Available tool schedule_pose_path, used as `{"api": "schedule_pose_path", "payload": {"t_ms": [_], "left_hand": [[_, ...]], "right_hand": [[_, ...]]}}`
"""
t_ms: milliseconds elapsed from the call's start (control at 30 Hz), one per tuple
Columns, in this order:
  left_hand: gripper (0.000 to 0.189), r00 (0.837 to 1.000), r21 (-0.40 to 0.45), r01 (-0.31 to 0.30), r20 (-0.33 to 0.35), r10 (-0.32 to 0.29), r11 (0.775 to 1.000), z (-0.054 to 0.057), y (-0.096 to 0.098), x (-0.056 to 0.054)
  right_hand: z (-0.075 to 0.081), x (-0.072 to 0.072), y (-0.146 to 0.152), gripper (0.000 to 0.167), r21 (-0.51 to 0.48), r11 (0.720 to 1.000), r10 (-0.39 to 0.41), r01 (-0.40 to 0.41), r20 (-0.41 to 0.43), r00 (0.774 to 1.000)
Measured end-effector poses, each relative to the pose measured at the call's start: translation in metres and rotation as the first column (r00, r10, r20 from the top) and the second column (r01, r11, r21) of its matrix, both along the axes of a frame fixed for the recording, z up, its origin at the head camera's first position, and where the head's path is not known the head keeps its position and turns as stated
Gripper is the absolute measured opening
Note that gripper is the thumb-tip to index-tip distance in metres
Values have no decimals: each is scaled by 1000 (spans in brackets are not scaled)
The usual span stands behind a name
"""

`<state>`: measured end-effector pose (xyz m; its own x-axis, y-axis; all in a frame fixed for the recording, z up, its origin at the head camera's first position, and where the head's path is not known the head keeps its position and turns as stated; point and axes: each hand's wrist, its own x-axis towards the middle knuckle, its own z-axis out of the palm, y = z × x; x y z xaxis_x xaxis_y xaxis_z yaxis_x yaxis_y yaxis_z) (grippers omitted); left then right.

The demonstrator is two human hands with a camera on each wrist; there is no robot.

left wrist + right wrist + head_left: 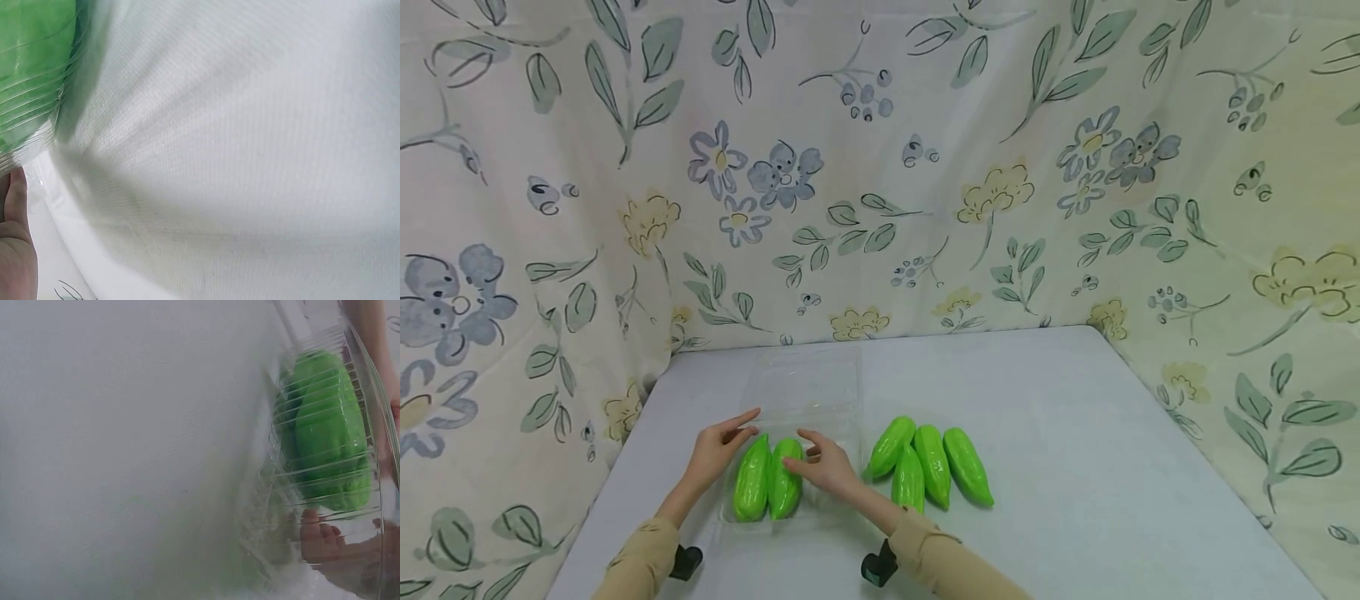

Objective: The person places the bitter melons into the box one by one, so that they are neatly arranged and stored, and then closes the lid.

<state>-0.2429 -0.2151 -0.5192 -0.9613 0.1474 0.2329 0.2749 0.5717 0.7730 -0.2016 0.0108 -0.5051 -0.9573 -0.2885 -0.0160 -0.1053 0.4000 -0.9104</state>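
White table point(1075, 433) | left hand point(712, 454): fingers spread at clear box point(827, 512) | right hand point(831, 468): fingers parted over green vegetable point(786, 496)

In the head view, the right sleeve point(955, 560), tan fabric, hid the lower end of one glossy lime-green tapered vegetable point(907, 475) and ran off at five o'clock. The transparent plastic box point(822, 505) had edges too faint to trace. The left wrist view cropped the left hand point(17, 250) at eight o'clock; at four, the right wrist view blurred the right hand point(325, 547) behind ridged plastic.
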Motion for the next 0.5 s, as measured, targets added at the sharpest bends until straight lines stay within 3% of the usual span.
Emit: {"api": "schedule_pose_path", "payload": {"t_ms": [200, 500], "left_hand": [[36, 1000, -2, -1, 3, 1, 1000, 1, 0, 0], [36, 1000, -6, 1, 0, -1, 1000, 0, 0, -2]], "right_hand": [[-3, 0, 3, 58, -4, 1000, -8, 7, -27, 1000], [9, 1, 11, 56, -2, 1000, -4, 4, -31, 1000]]}}
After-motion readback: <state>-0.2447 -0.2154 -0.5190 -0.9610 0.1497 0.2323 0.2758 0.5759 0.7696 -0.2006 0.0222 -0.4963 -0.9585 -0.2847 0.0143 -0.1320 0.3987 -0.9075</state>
